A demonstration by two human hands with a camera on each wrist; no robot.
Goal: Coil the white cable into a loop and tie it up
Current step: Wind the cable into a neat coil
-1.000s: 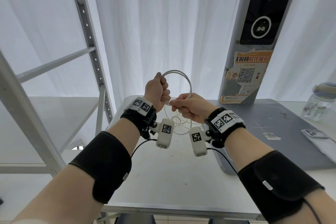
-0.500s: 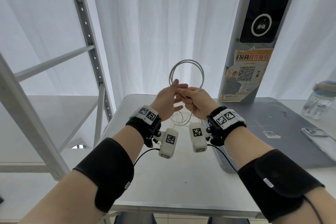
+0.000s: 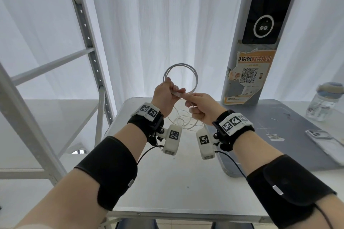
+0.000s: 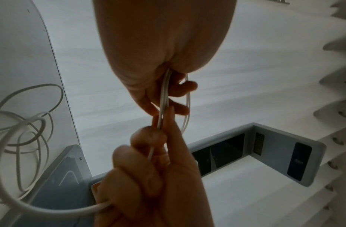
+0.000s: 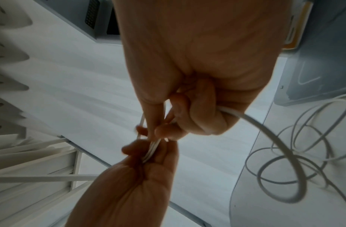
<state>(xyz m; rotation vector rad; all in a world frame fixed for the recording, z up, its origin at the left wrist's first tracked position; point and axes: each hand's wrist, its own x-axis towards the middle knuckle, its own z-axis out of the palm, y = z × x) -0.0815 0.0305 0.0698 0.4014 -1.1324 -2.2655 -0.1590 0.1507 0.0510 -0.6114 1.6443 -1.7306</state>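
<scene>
The white cable is partly wound into a round coil (image 3: 195, 78) held upright in the air above the table's far edge. My left hand (image 3: 172, 91) pinches the bundled strands at the coil's lower left (image 4: 164, 95). My right hand (image 3: 189, 98) meets it from the right and pinches the same strands (image 5: 153, 147), with the free run of cable (image 5: 275, 138) passing through its curled fingers. The remaining cable lies in loose tangled loops (image 3: 184, 121) on the table under the hands, also seen as loose loops (image 4: 22, 130) in the left wrist view.
The white table (image 3: 167, 182) adjoins a grey surface (image 3: 279, 117) on the right with a phone (image 3: 323, 135) and a clear bottle (image 3: 323, 102). A grey kiosk post (image 3: 260, 42) stands behind; a metal shelf frame (image 3: 89, 42) rises at left.
The hands rose with the coil, then it shifted slightly left. My left hand regripped: fist, then looser fingers, now a pinch on the strands. My right hand stayed on the cable.
</scene>
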